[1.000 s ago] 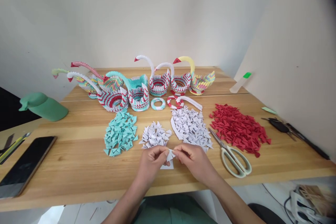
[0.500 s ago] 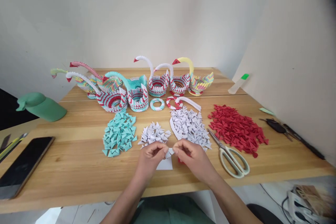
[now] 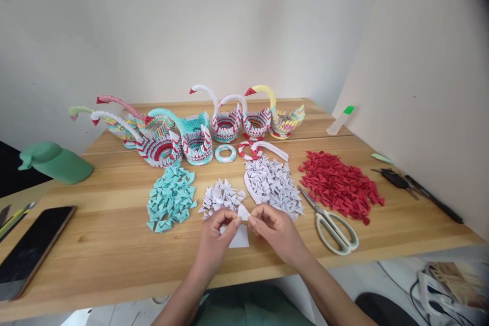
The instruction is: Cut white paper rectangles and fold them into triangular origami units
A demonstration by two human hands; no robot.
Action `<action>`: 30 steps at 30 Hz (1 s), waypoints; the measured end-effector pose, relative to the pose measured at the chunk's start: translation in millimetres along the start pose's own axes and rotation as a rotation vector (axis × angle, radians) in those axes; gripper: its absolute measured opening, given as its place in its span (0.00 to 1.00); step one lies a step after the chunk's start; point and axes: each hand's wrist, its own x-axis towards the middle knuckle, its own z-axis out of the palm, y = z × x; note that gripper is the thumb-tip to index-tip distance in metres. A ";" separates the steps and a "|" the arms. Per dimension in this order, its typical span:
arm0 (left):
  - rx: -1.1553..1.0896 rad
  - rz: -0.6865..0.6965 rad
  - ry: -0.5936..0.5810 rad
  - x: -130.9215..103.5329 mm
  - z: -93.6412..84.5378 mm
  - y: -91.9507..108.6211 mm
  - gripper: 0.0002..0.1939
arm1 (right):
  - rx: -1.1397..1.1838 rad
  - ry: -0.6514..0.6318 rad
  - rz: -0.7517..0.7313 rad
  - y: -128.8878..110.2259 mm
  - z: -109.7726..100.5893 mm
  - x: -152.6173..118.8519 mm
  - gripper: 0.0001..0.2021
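Note:
Between my two hands is a small white folded paper piece (image 3: 243, 212), its peak pointing away from me. My left hand (image 3: 220, 232) pinches its left corner, thumb against fingers. On the other side my right hand (image 3: 273, 226) pinches the right corner. Below them a flat white paper sheet (image 3: 239, 238) lies on the wooden table. Just beyond my hands sit a small pile of white folded paper triangles (image 3: 222, 196) and a larger white pile (image 3: 274, 187).
Scissors (image 3: 336, 229) lie right of my right hand, by a red triangle pile (image 3: 340, 183). A turquoise pile (image 3: 171, 198) is on the left. Several paper swans (image 3: 196, 145) stand behind, with a paper ring (image 3: 225, 153). A phone (image 3: 32, 249) and green bottle (image 3: 55, 162) are far left.
The white paper piece has turned between my fingers and now shows a pointed triangular shape facing up. Both hands keep their pinch. The whole view has shifted slightly.

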 end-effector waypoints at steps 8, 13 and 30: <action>0.043 -0.047 -0.042 -6.9 5.0 3.6 0.10 | 0.038 -0.025 -0.052 -2.3 1.1 0.8 0.11; 0.073 0.004 -0.090 -11.8 10.0 8.3 0.11 | -0.048 0.025 -0.104 -2.9 6.3 2.9 0.19; -0.133 -0.107 0.000 -10.4 2.5 3.8 0.16 | -0.218 0.180 -0.403 -2.4 1.4 -6.0 0.07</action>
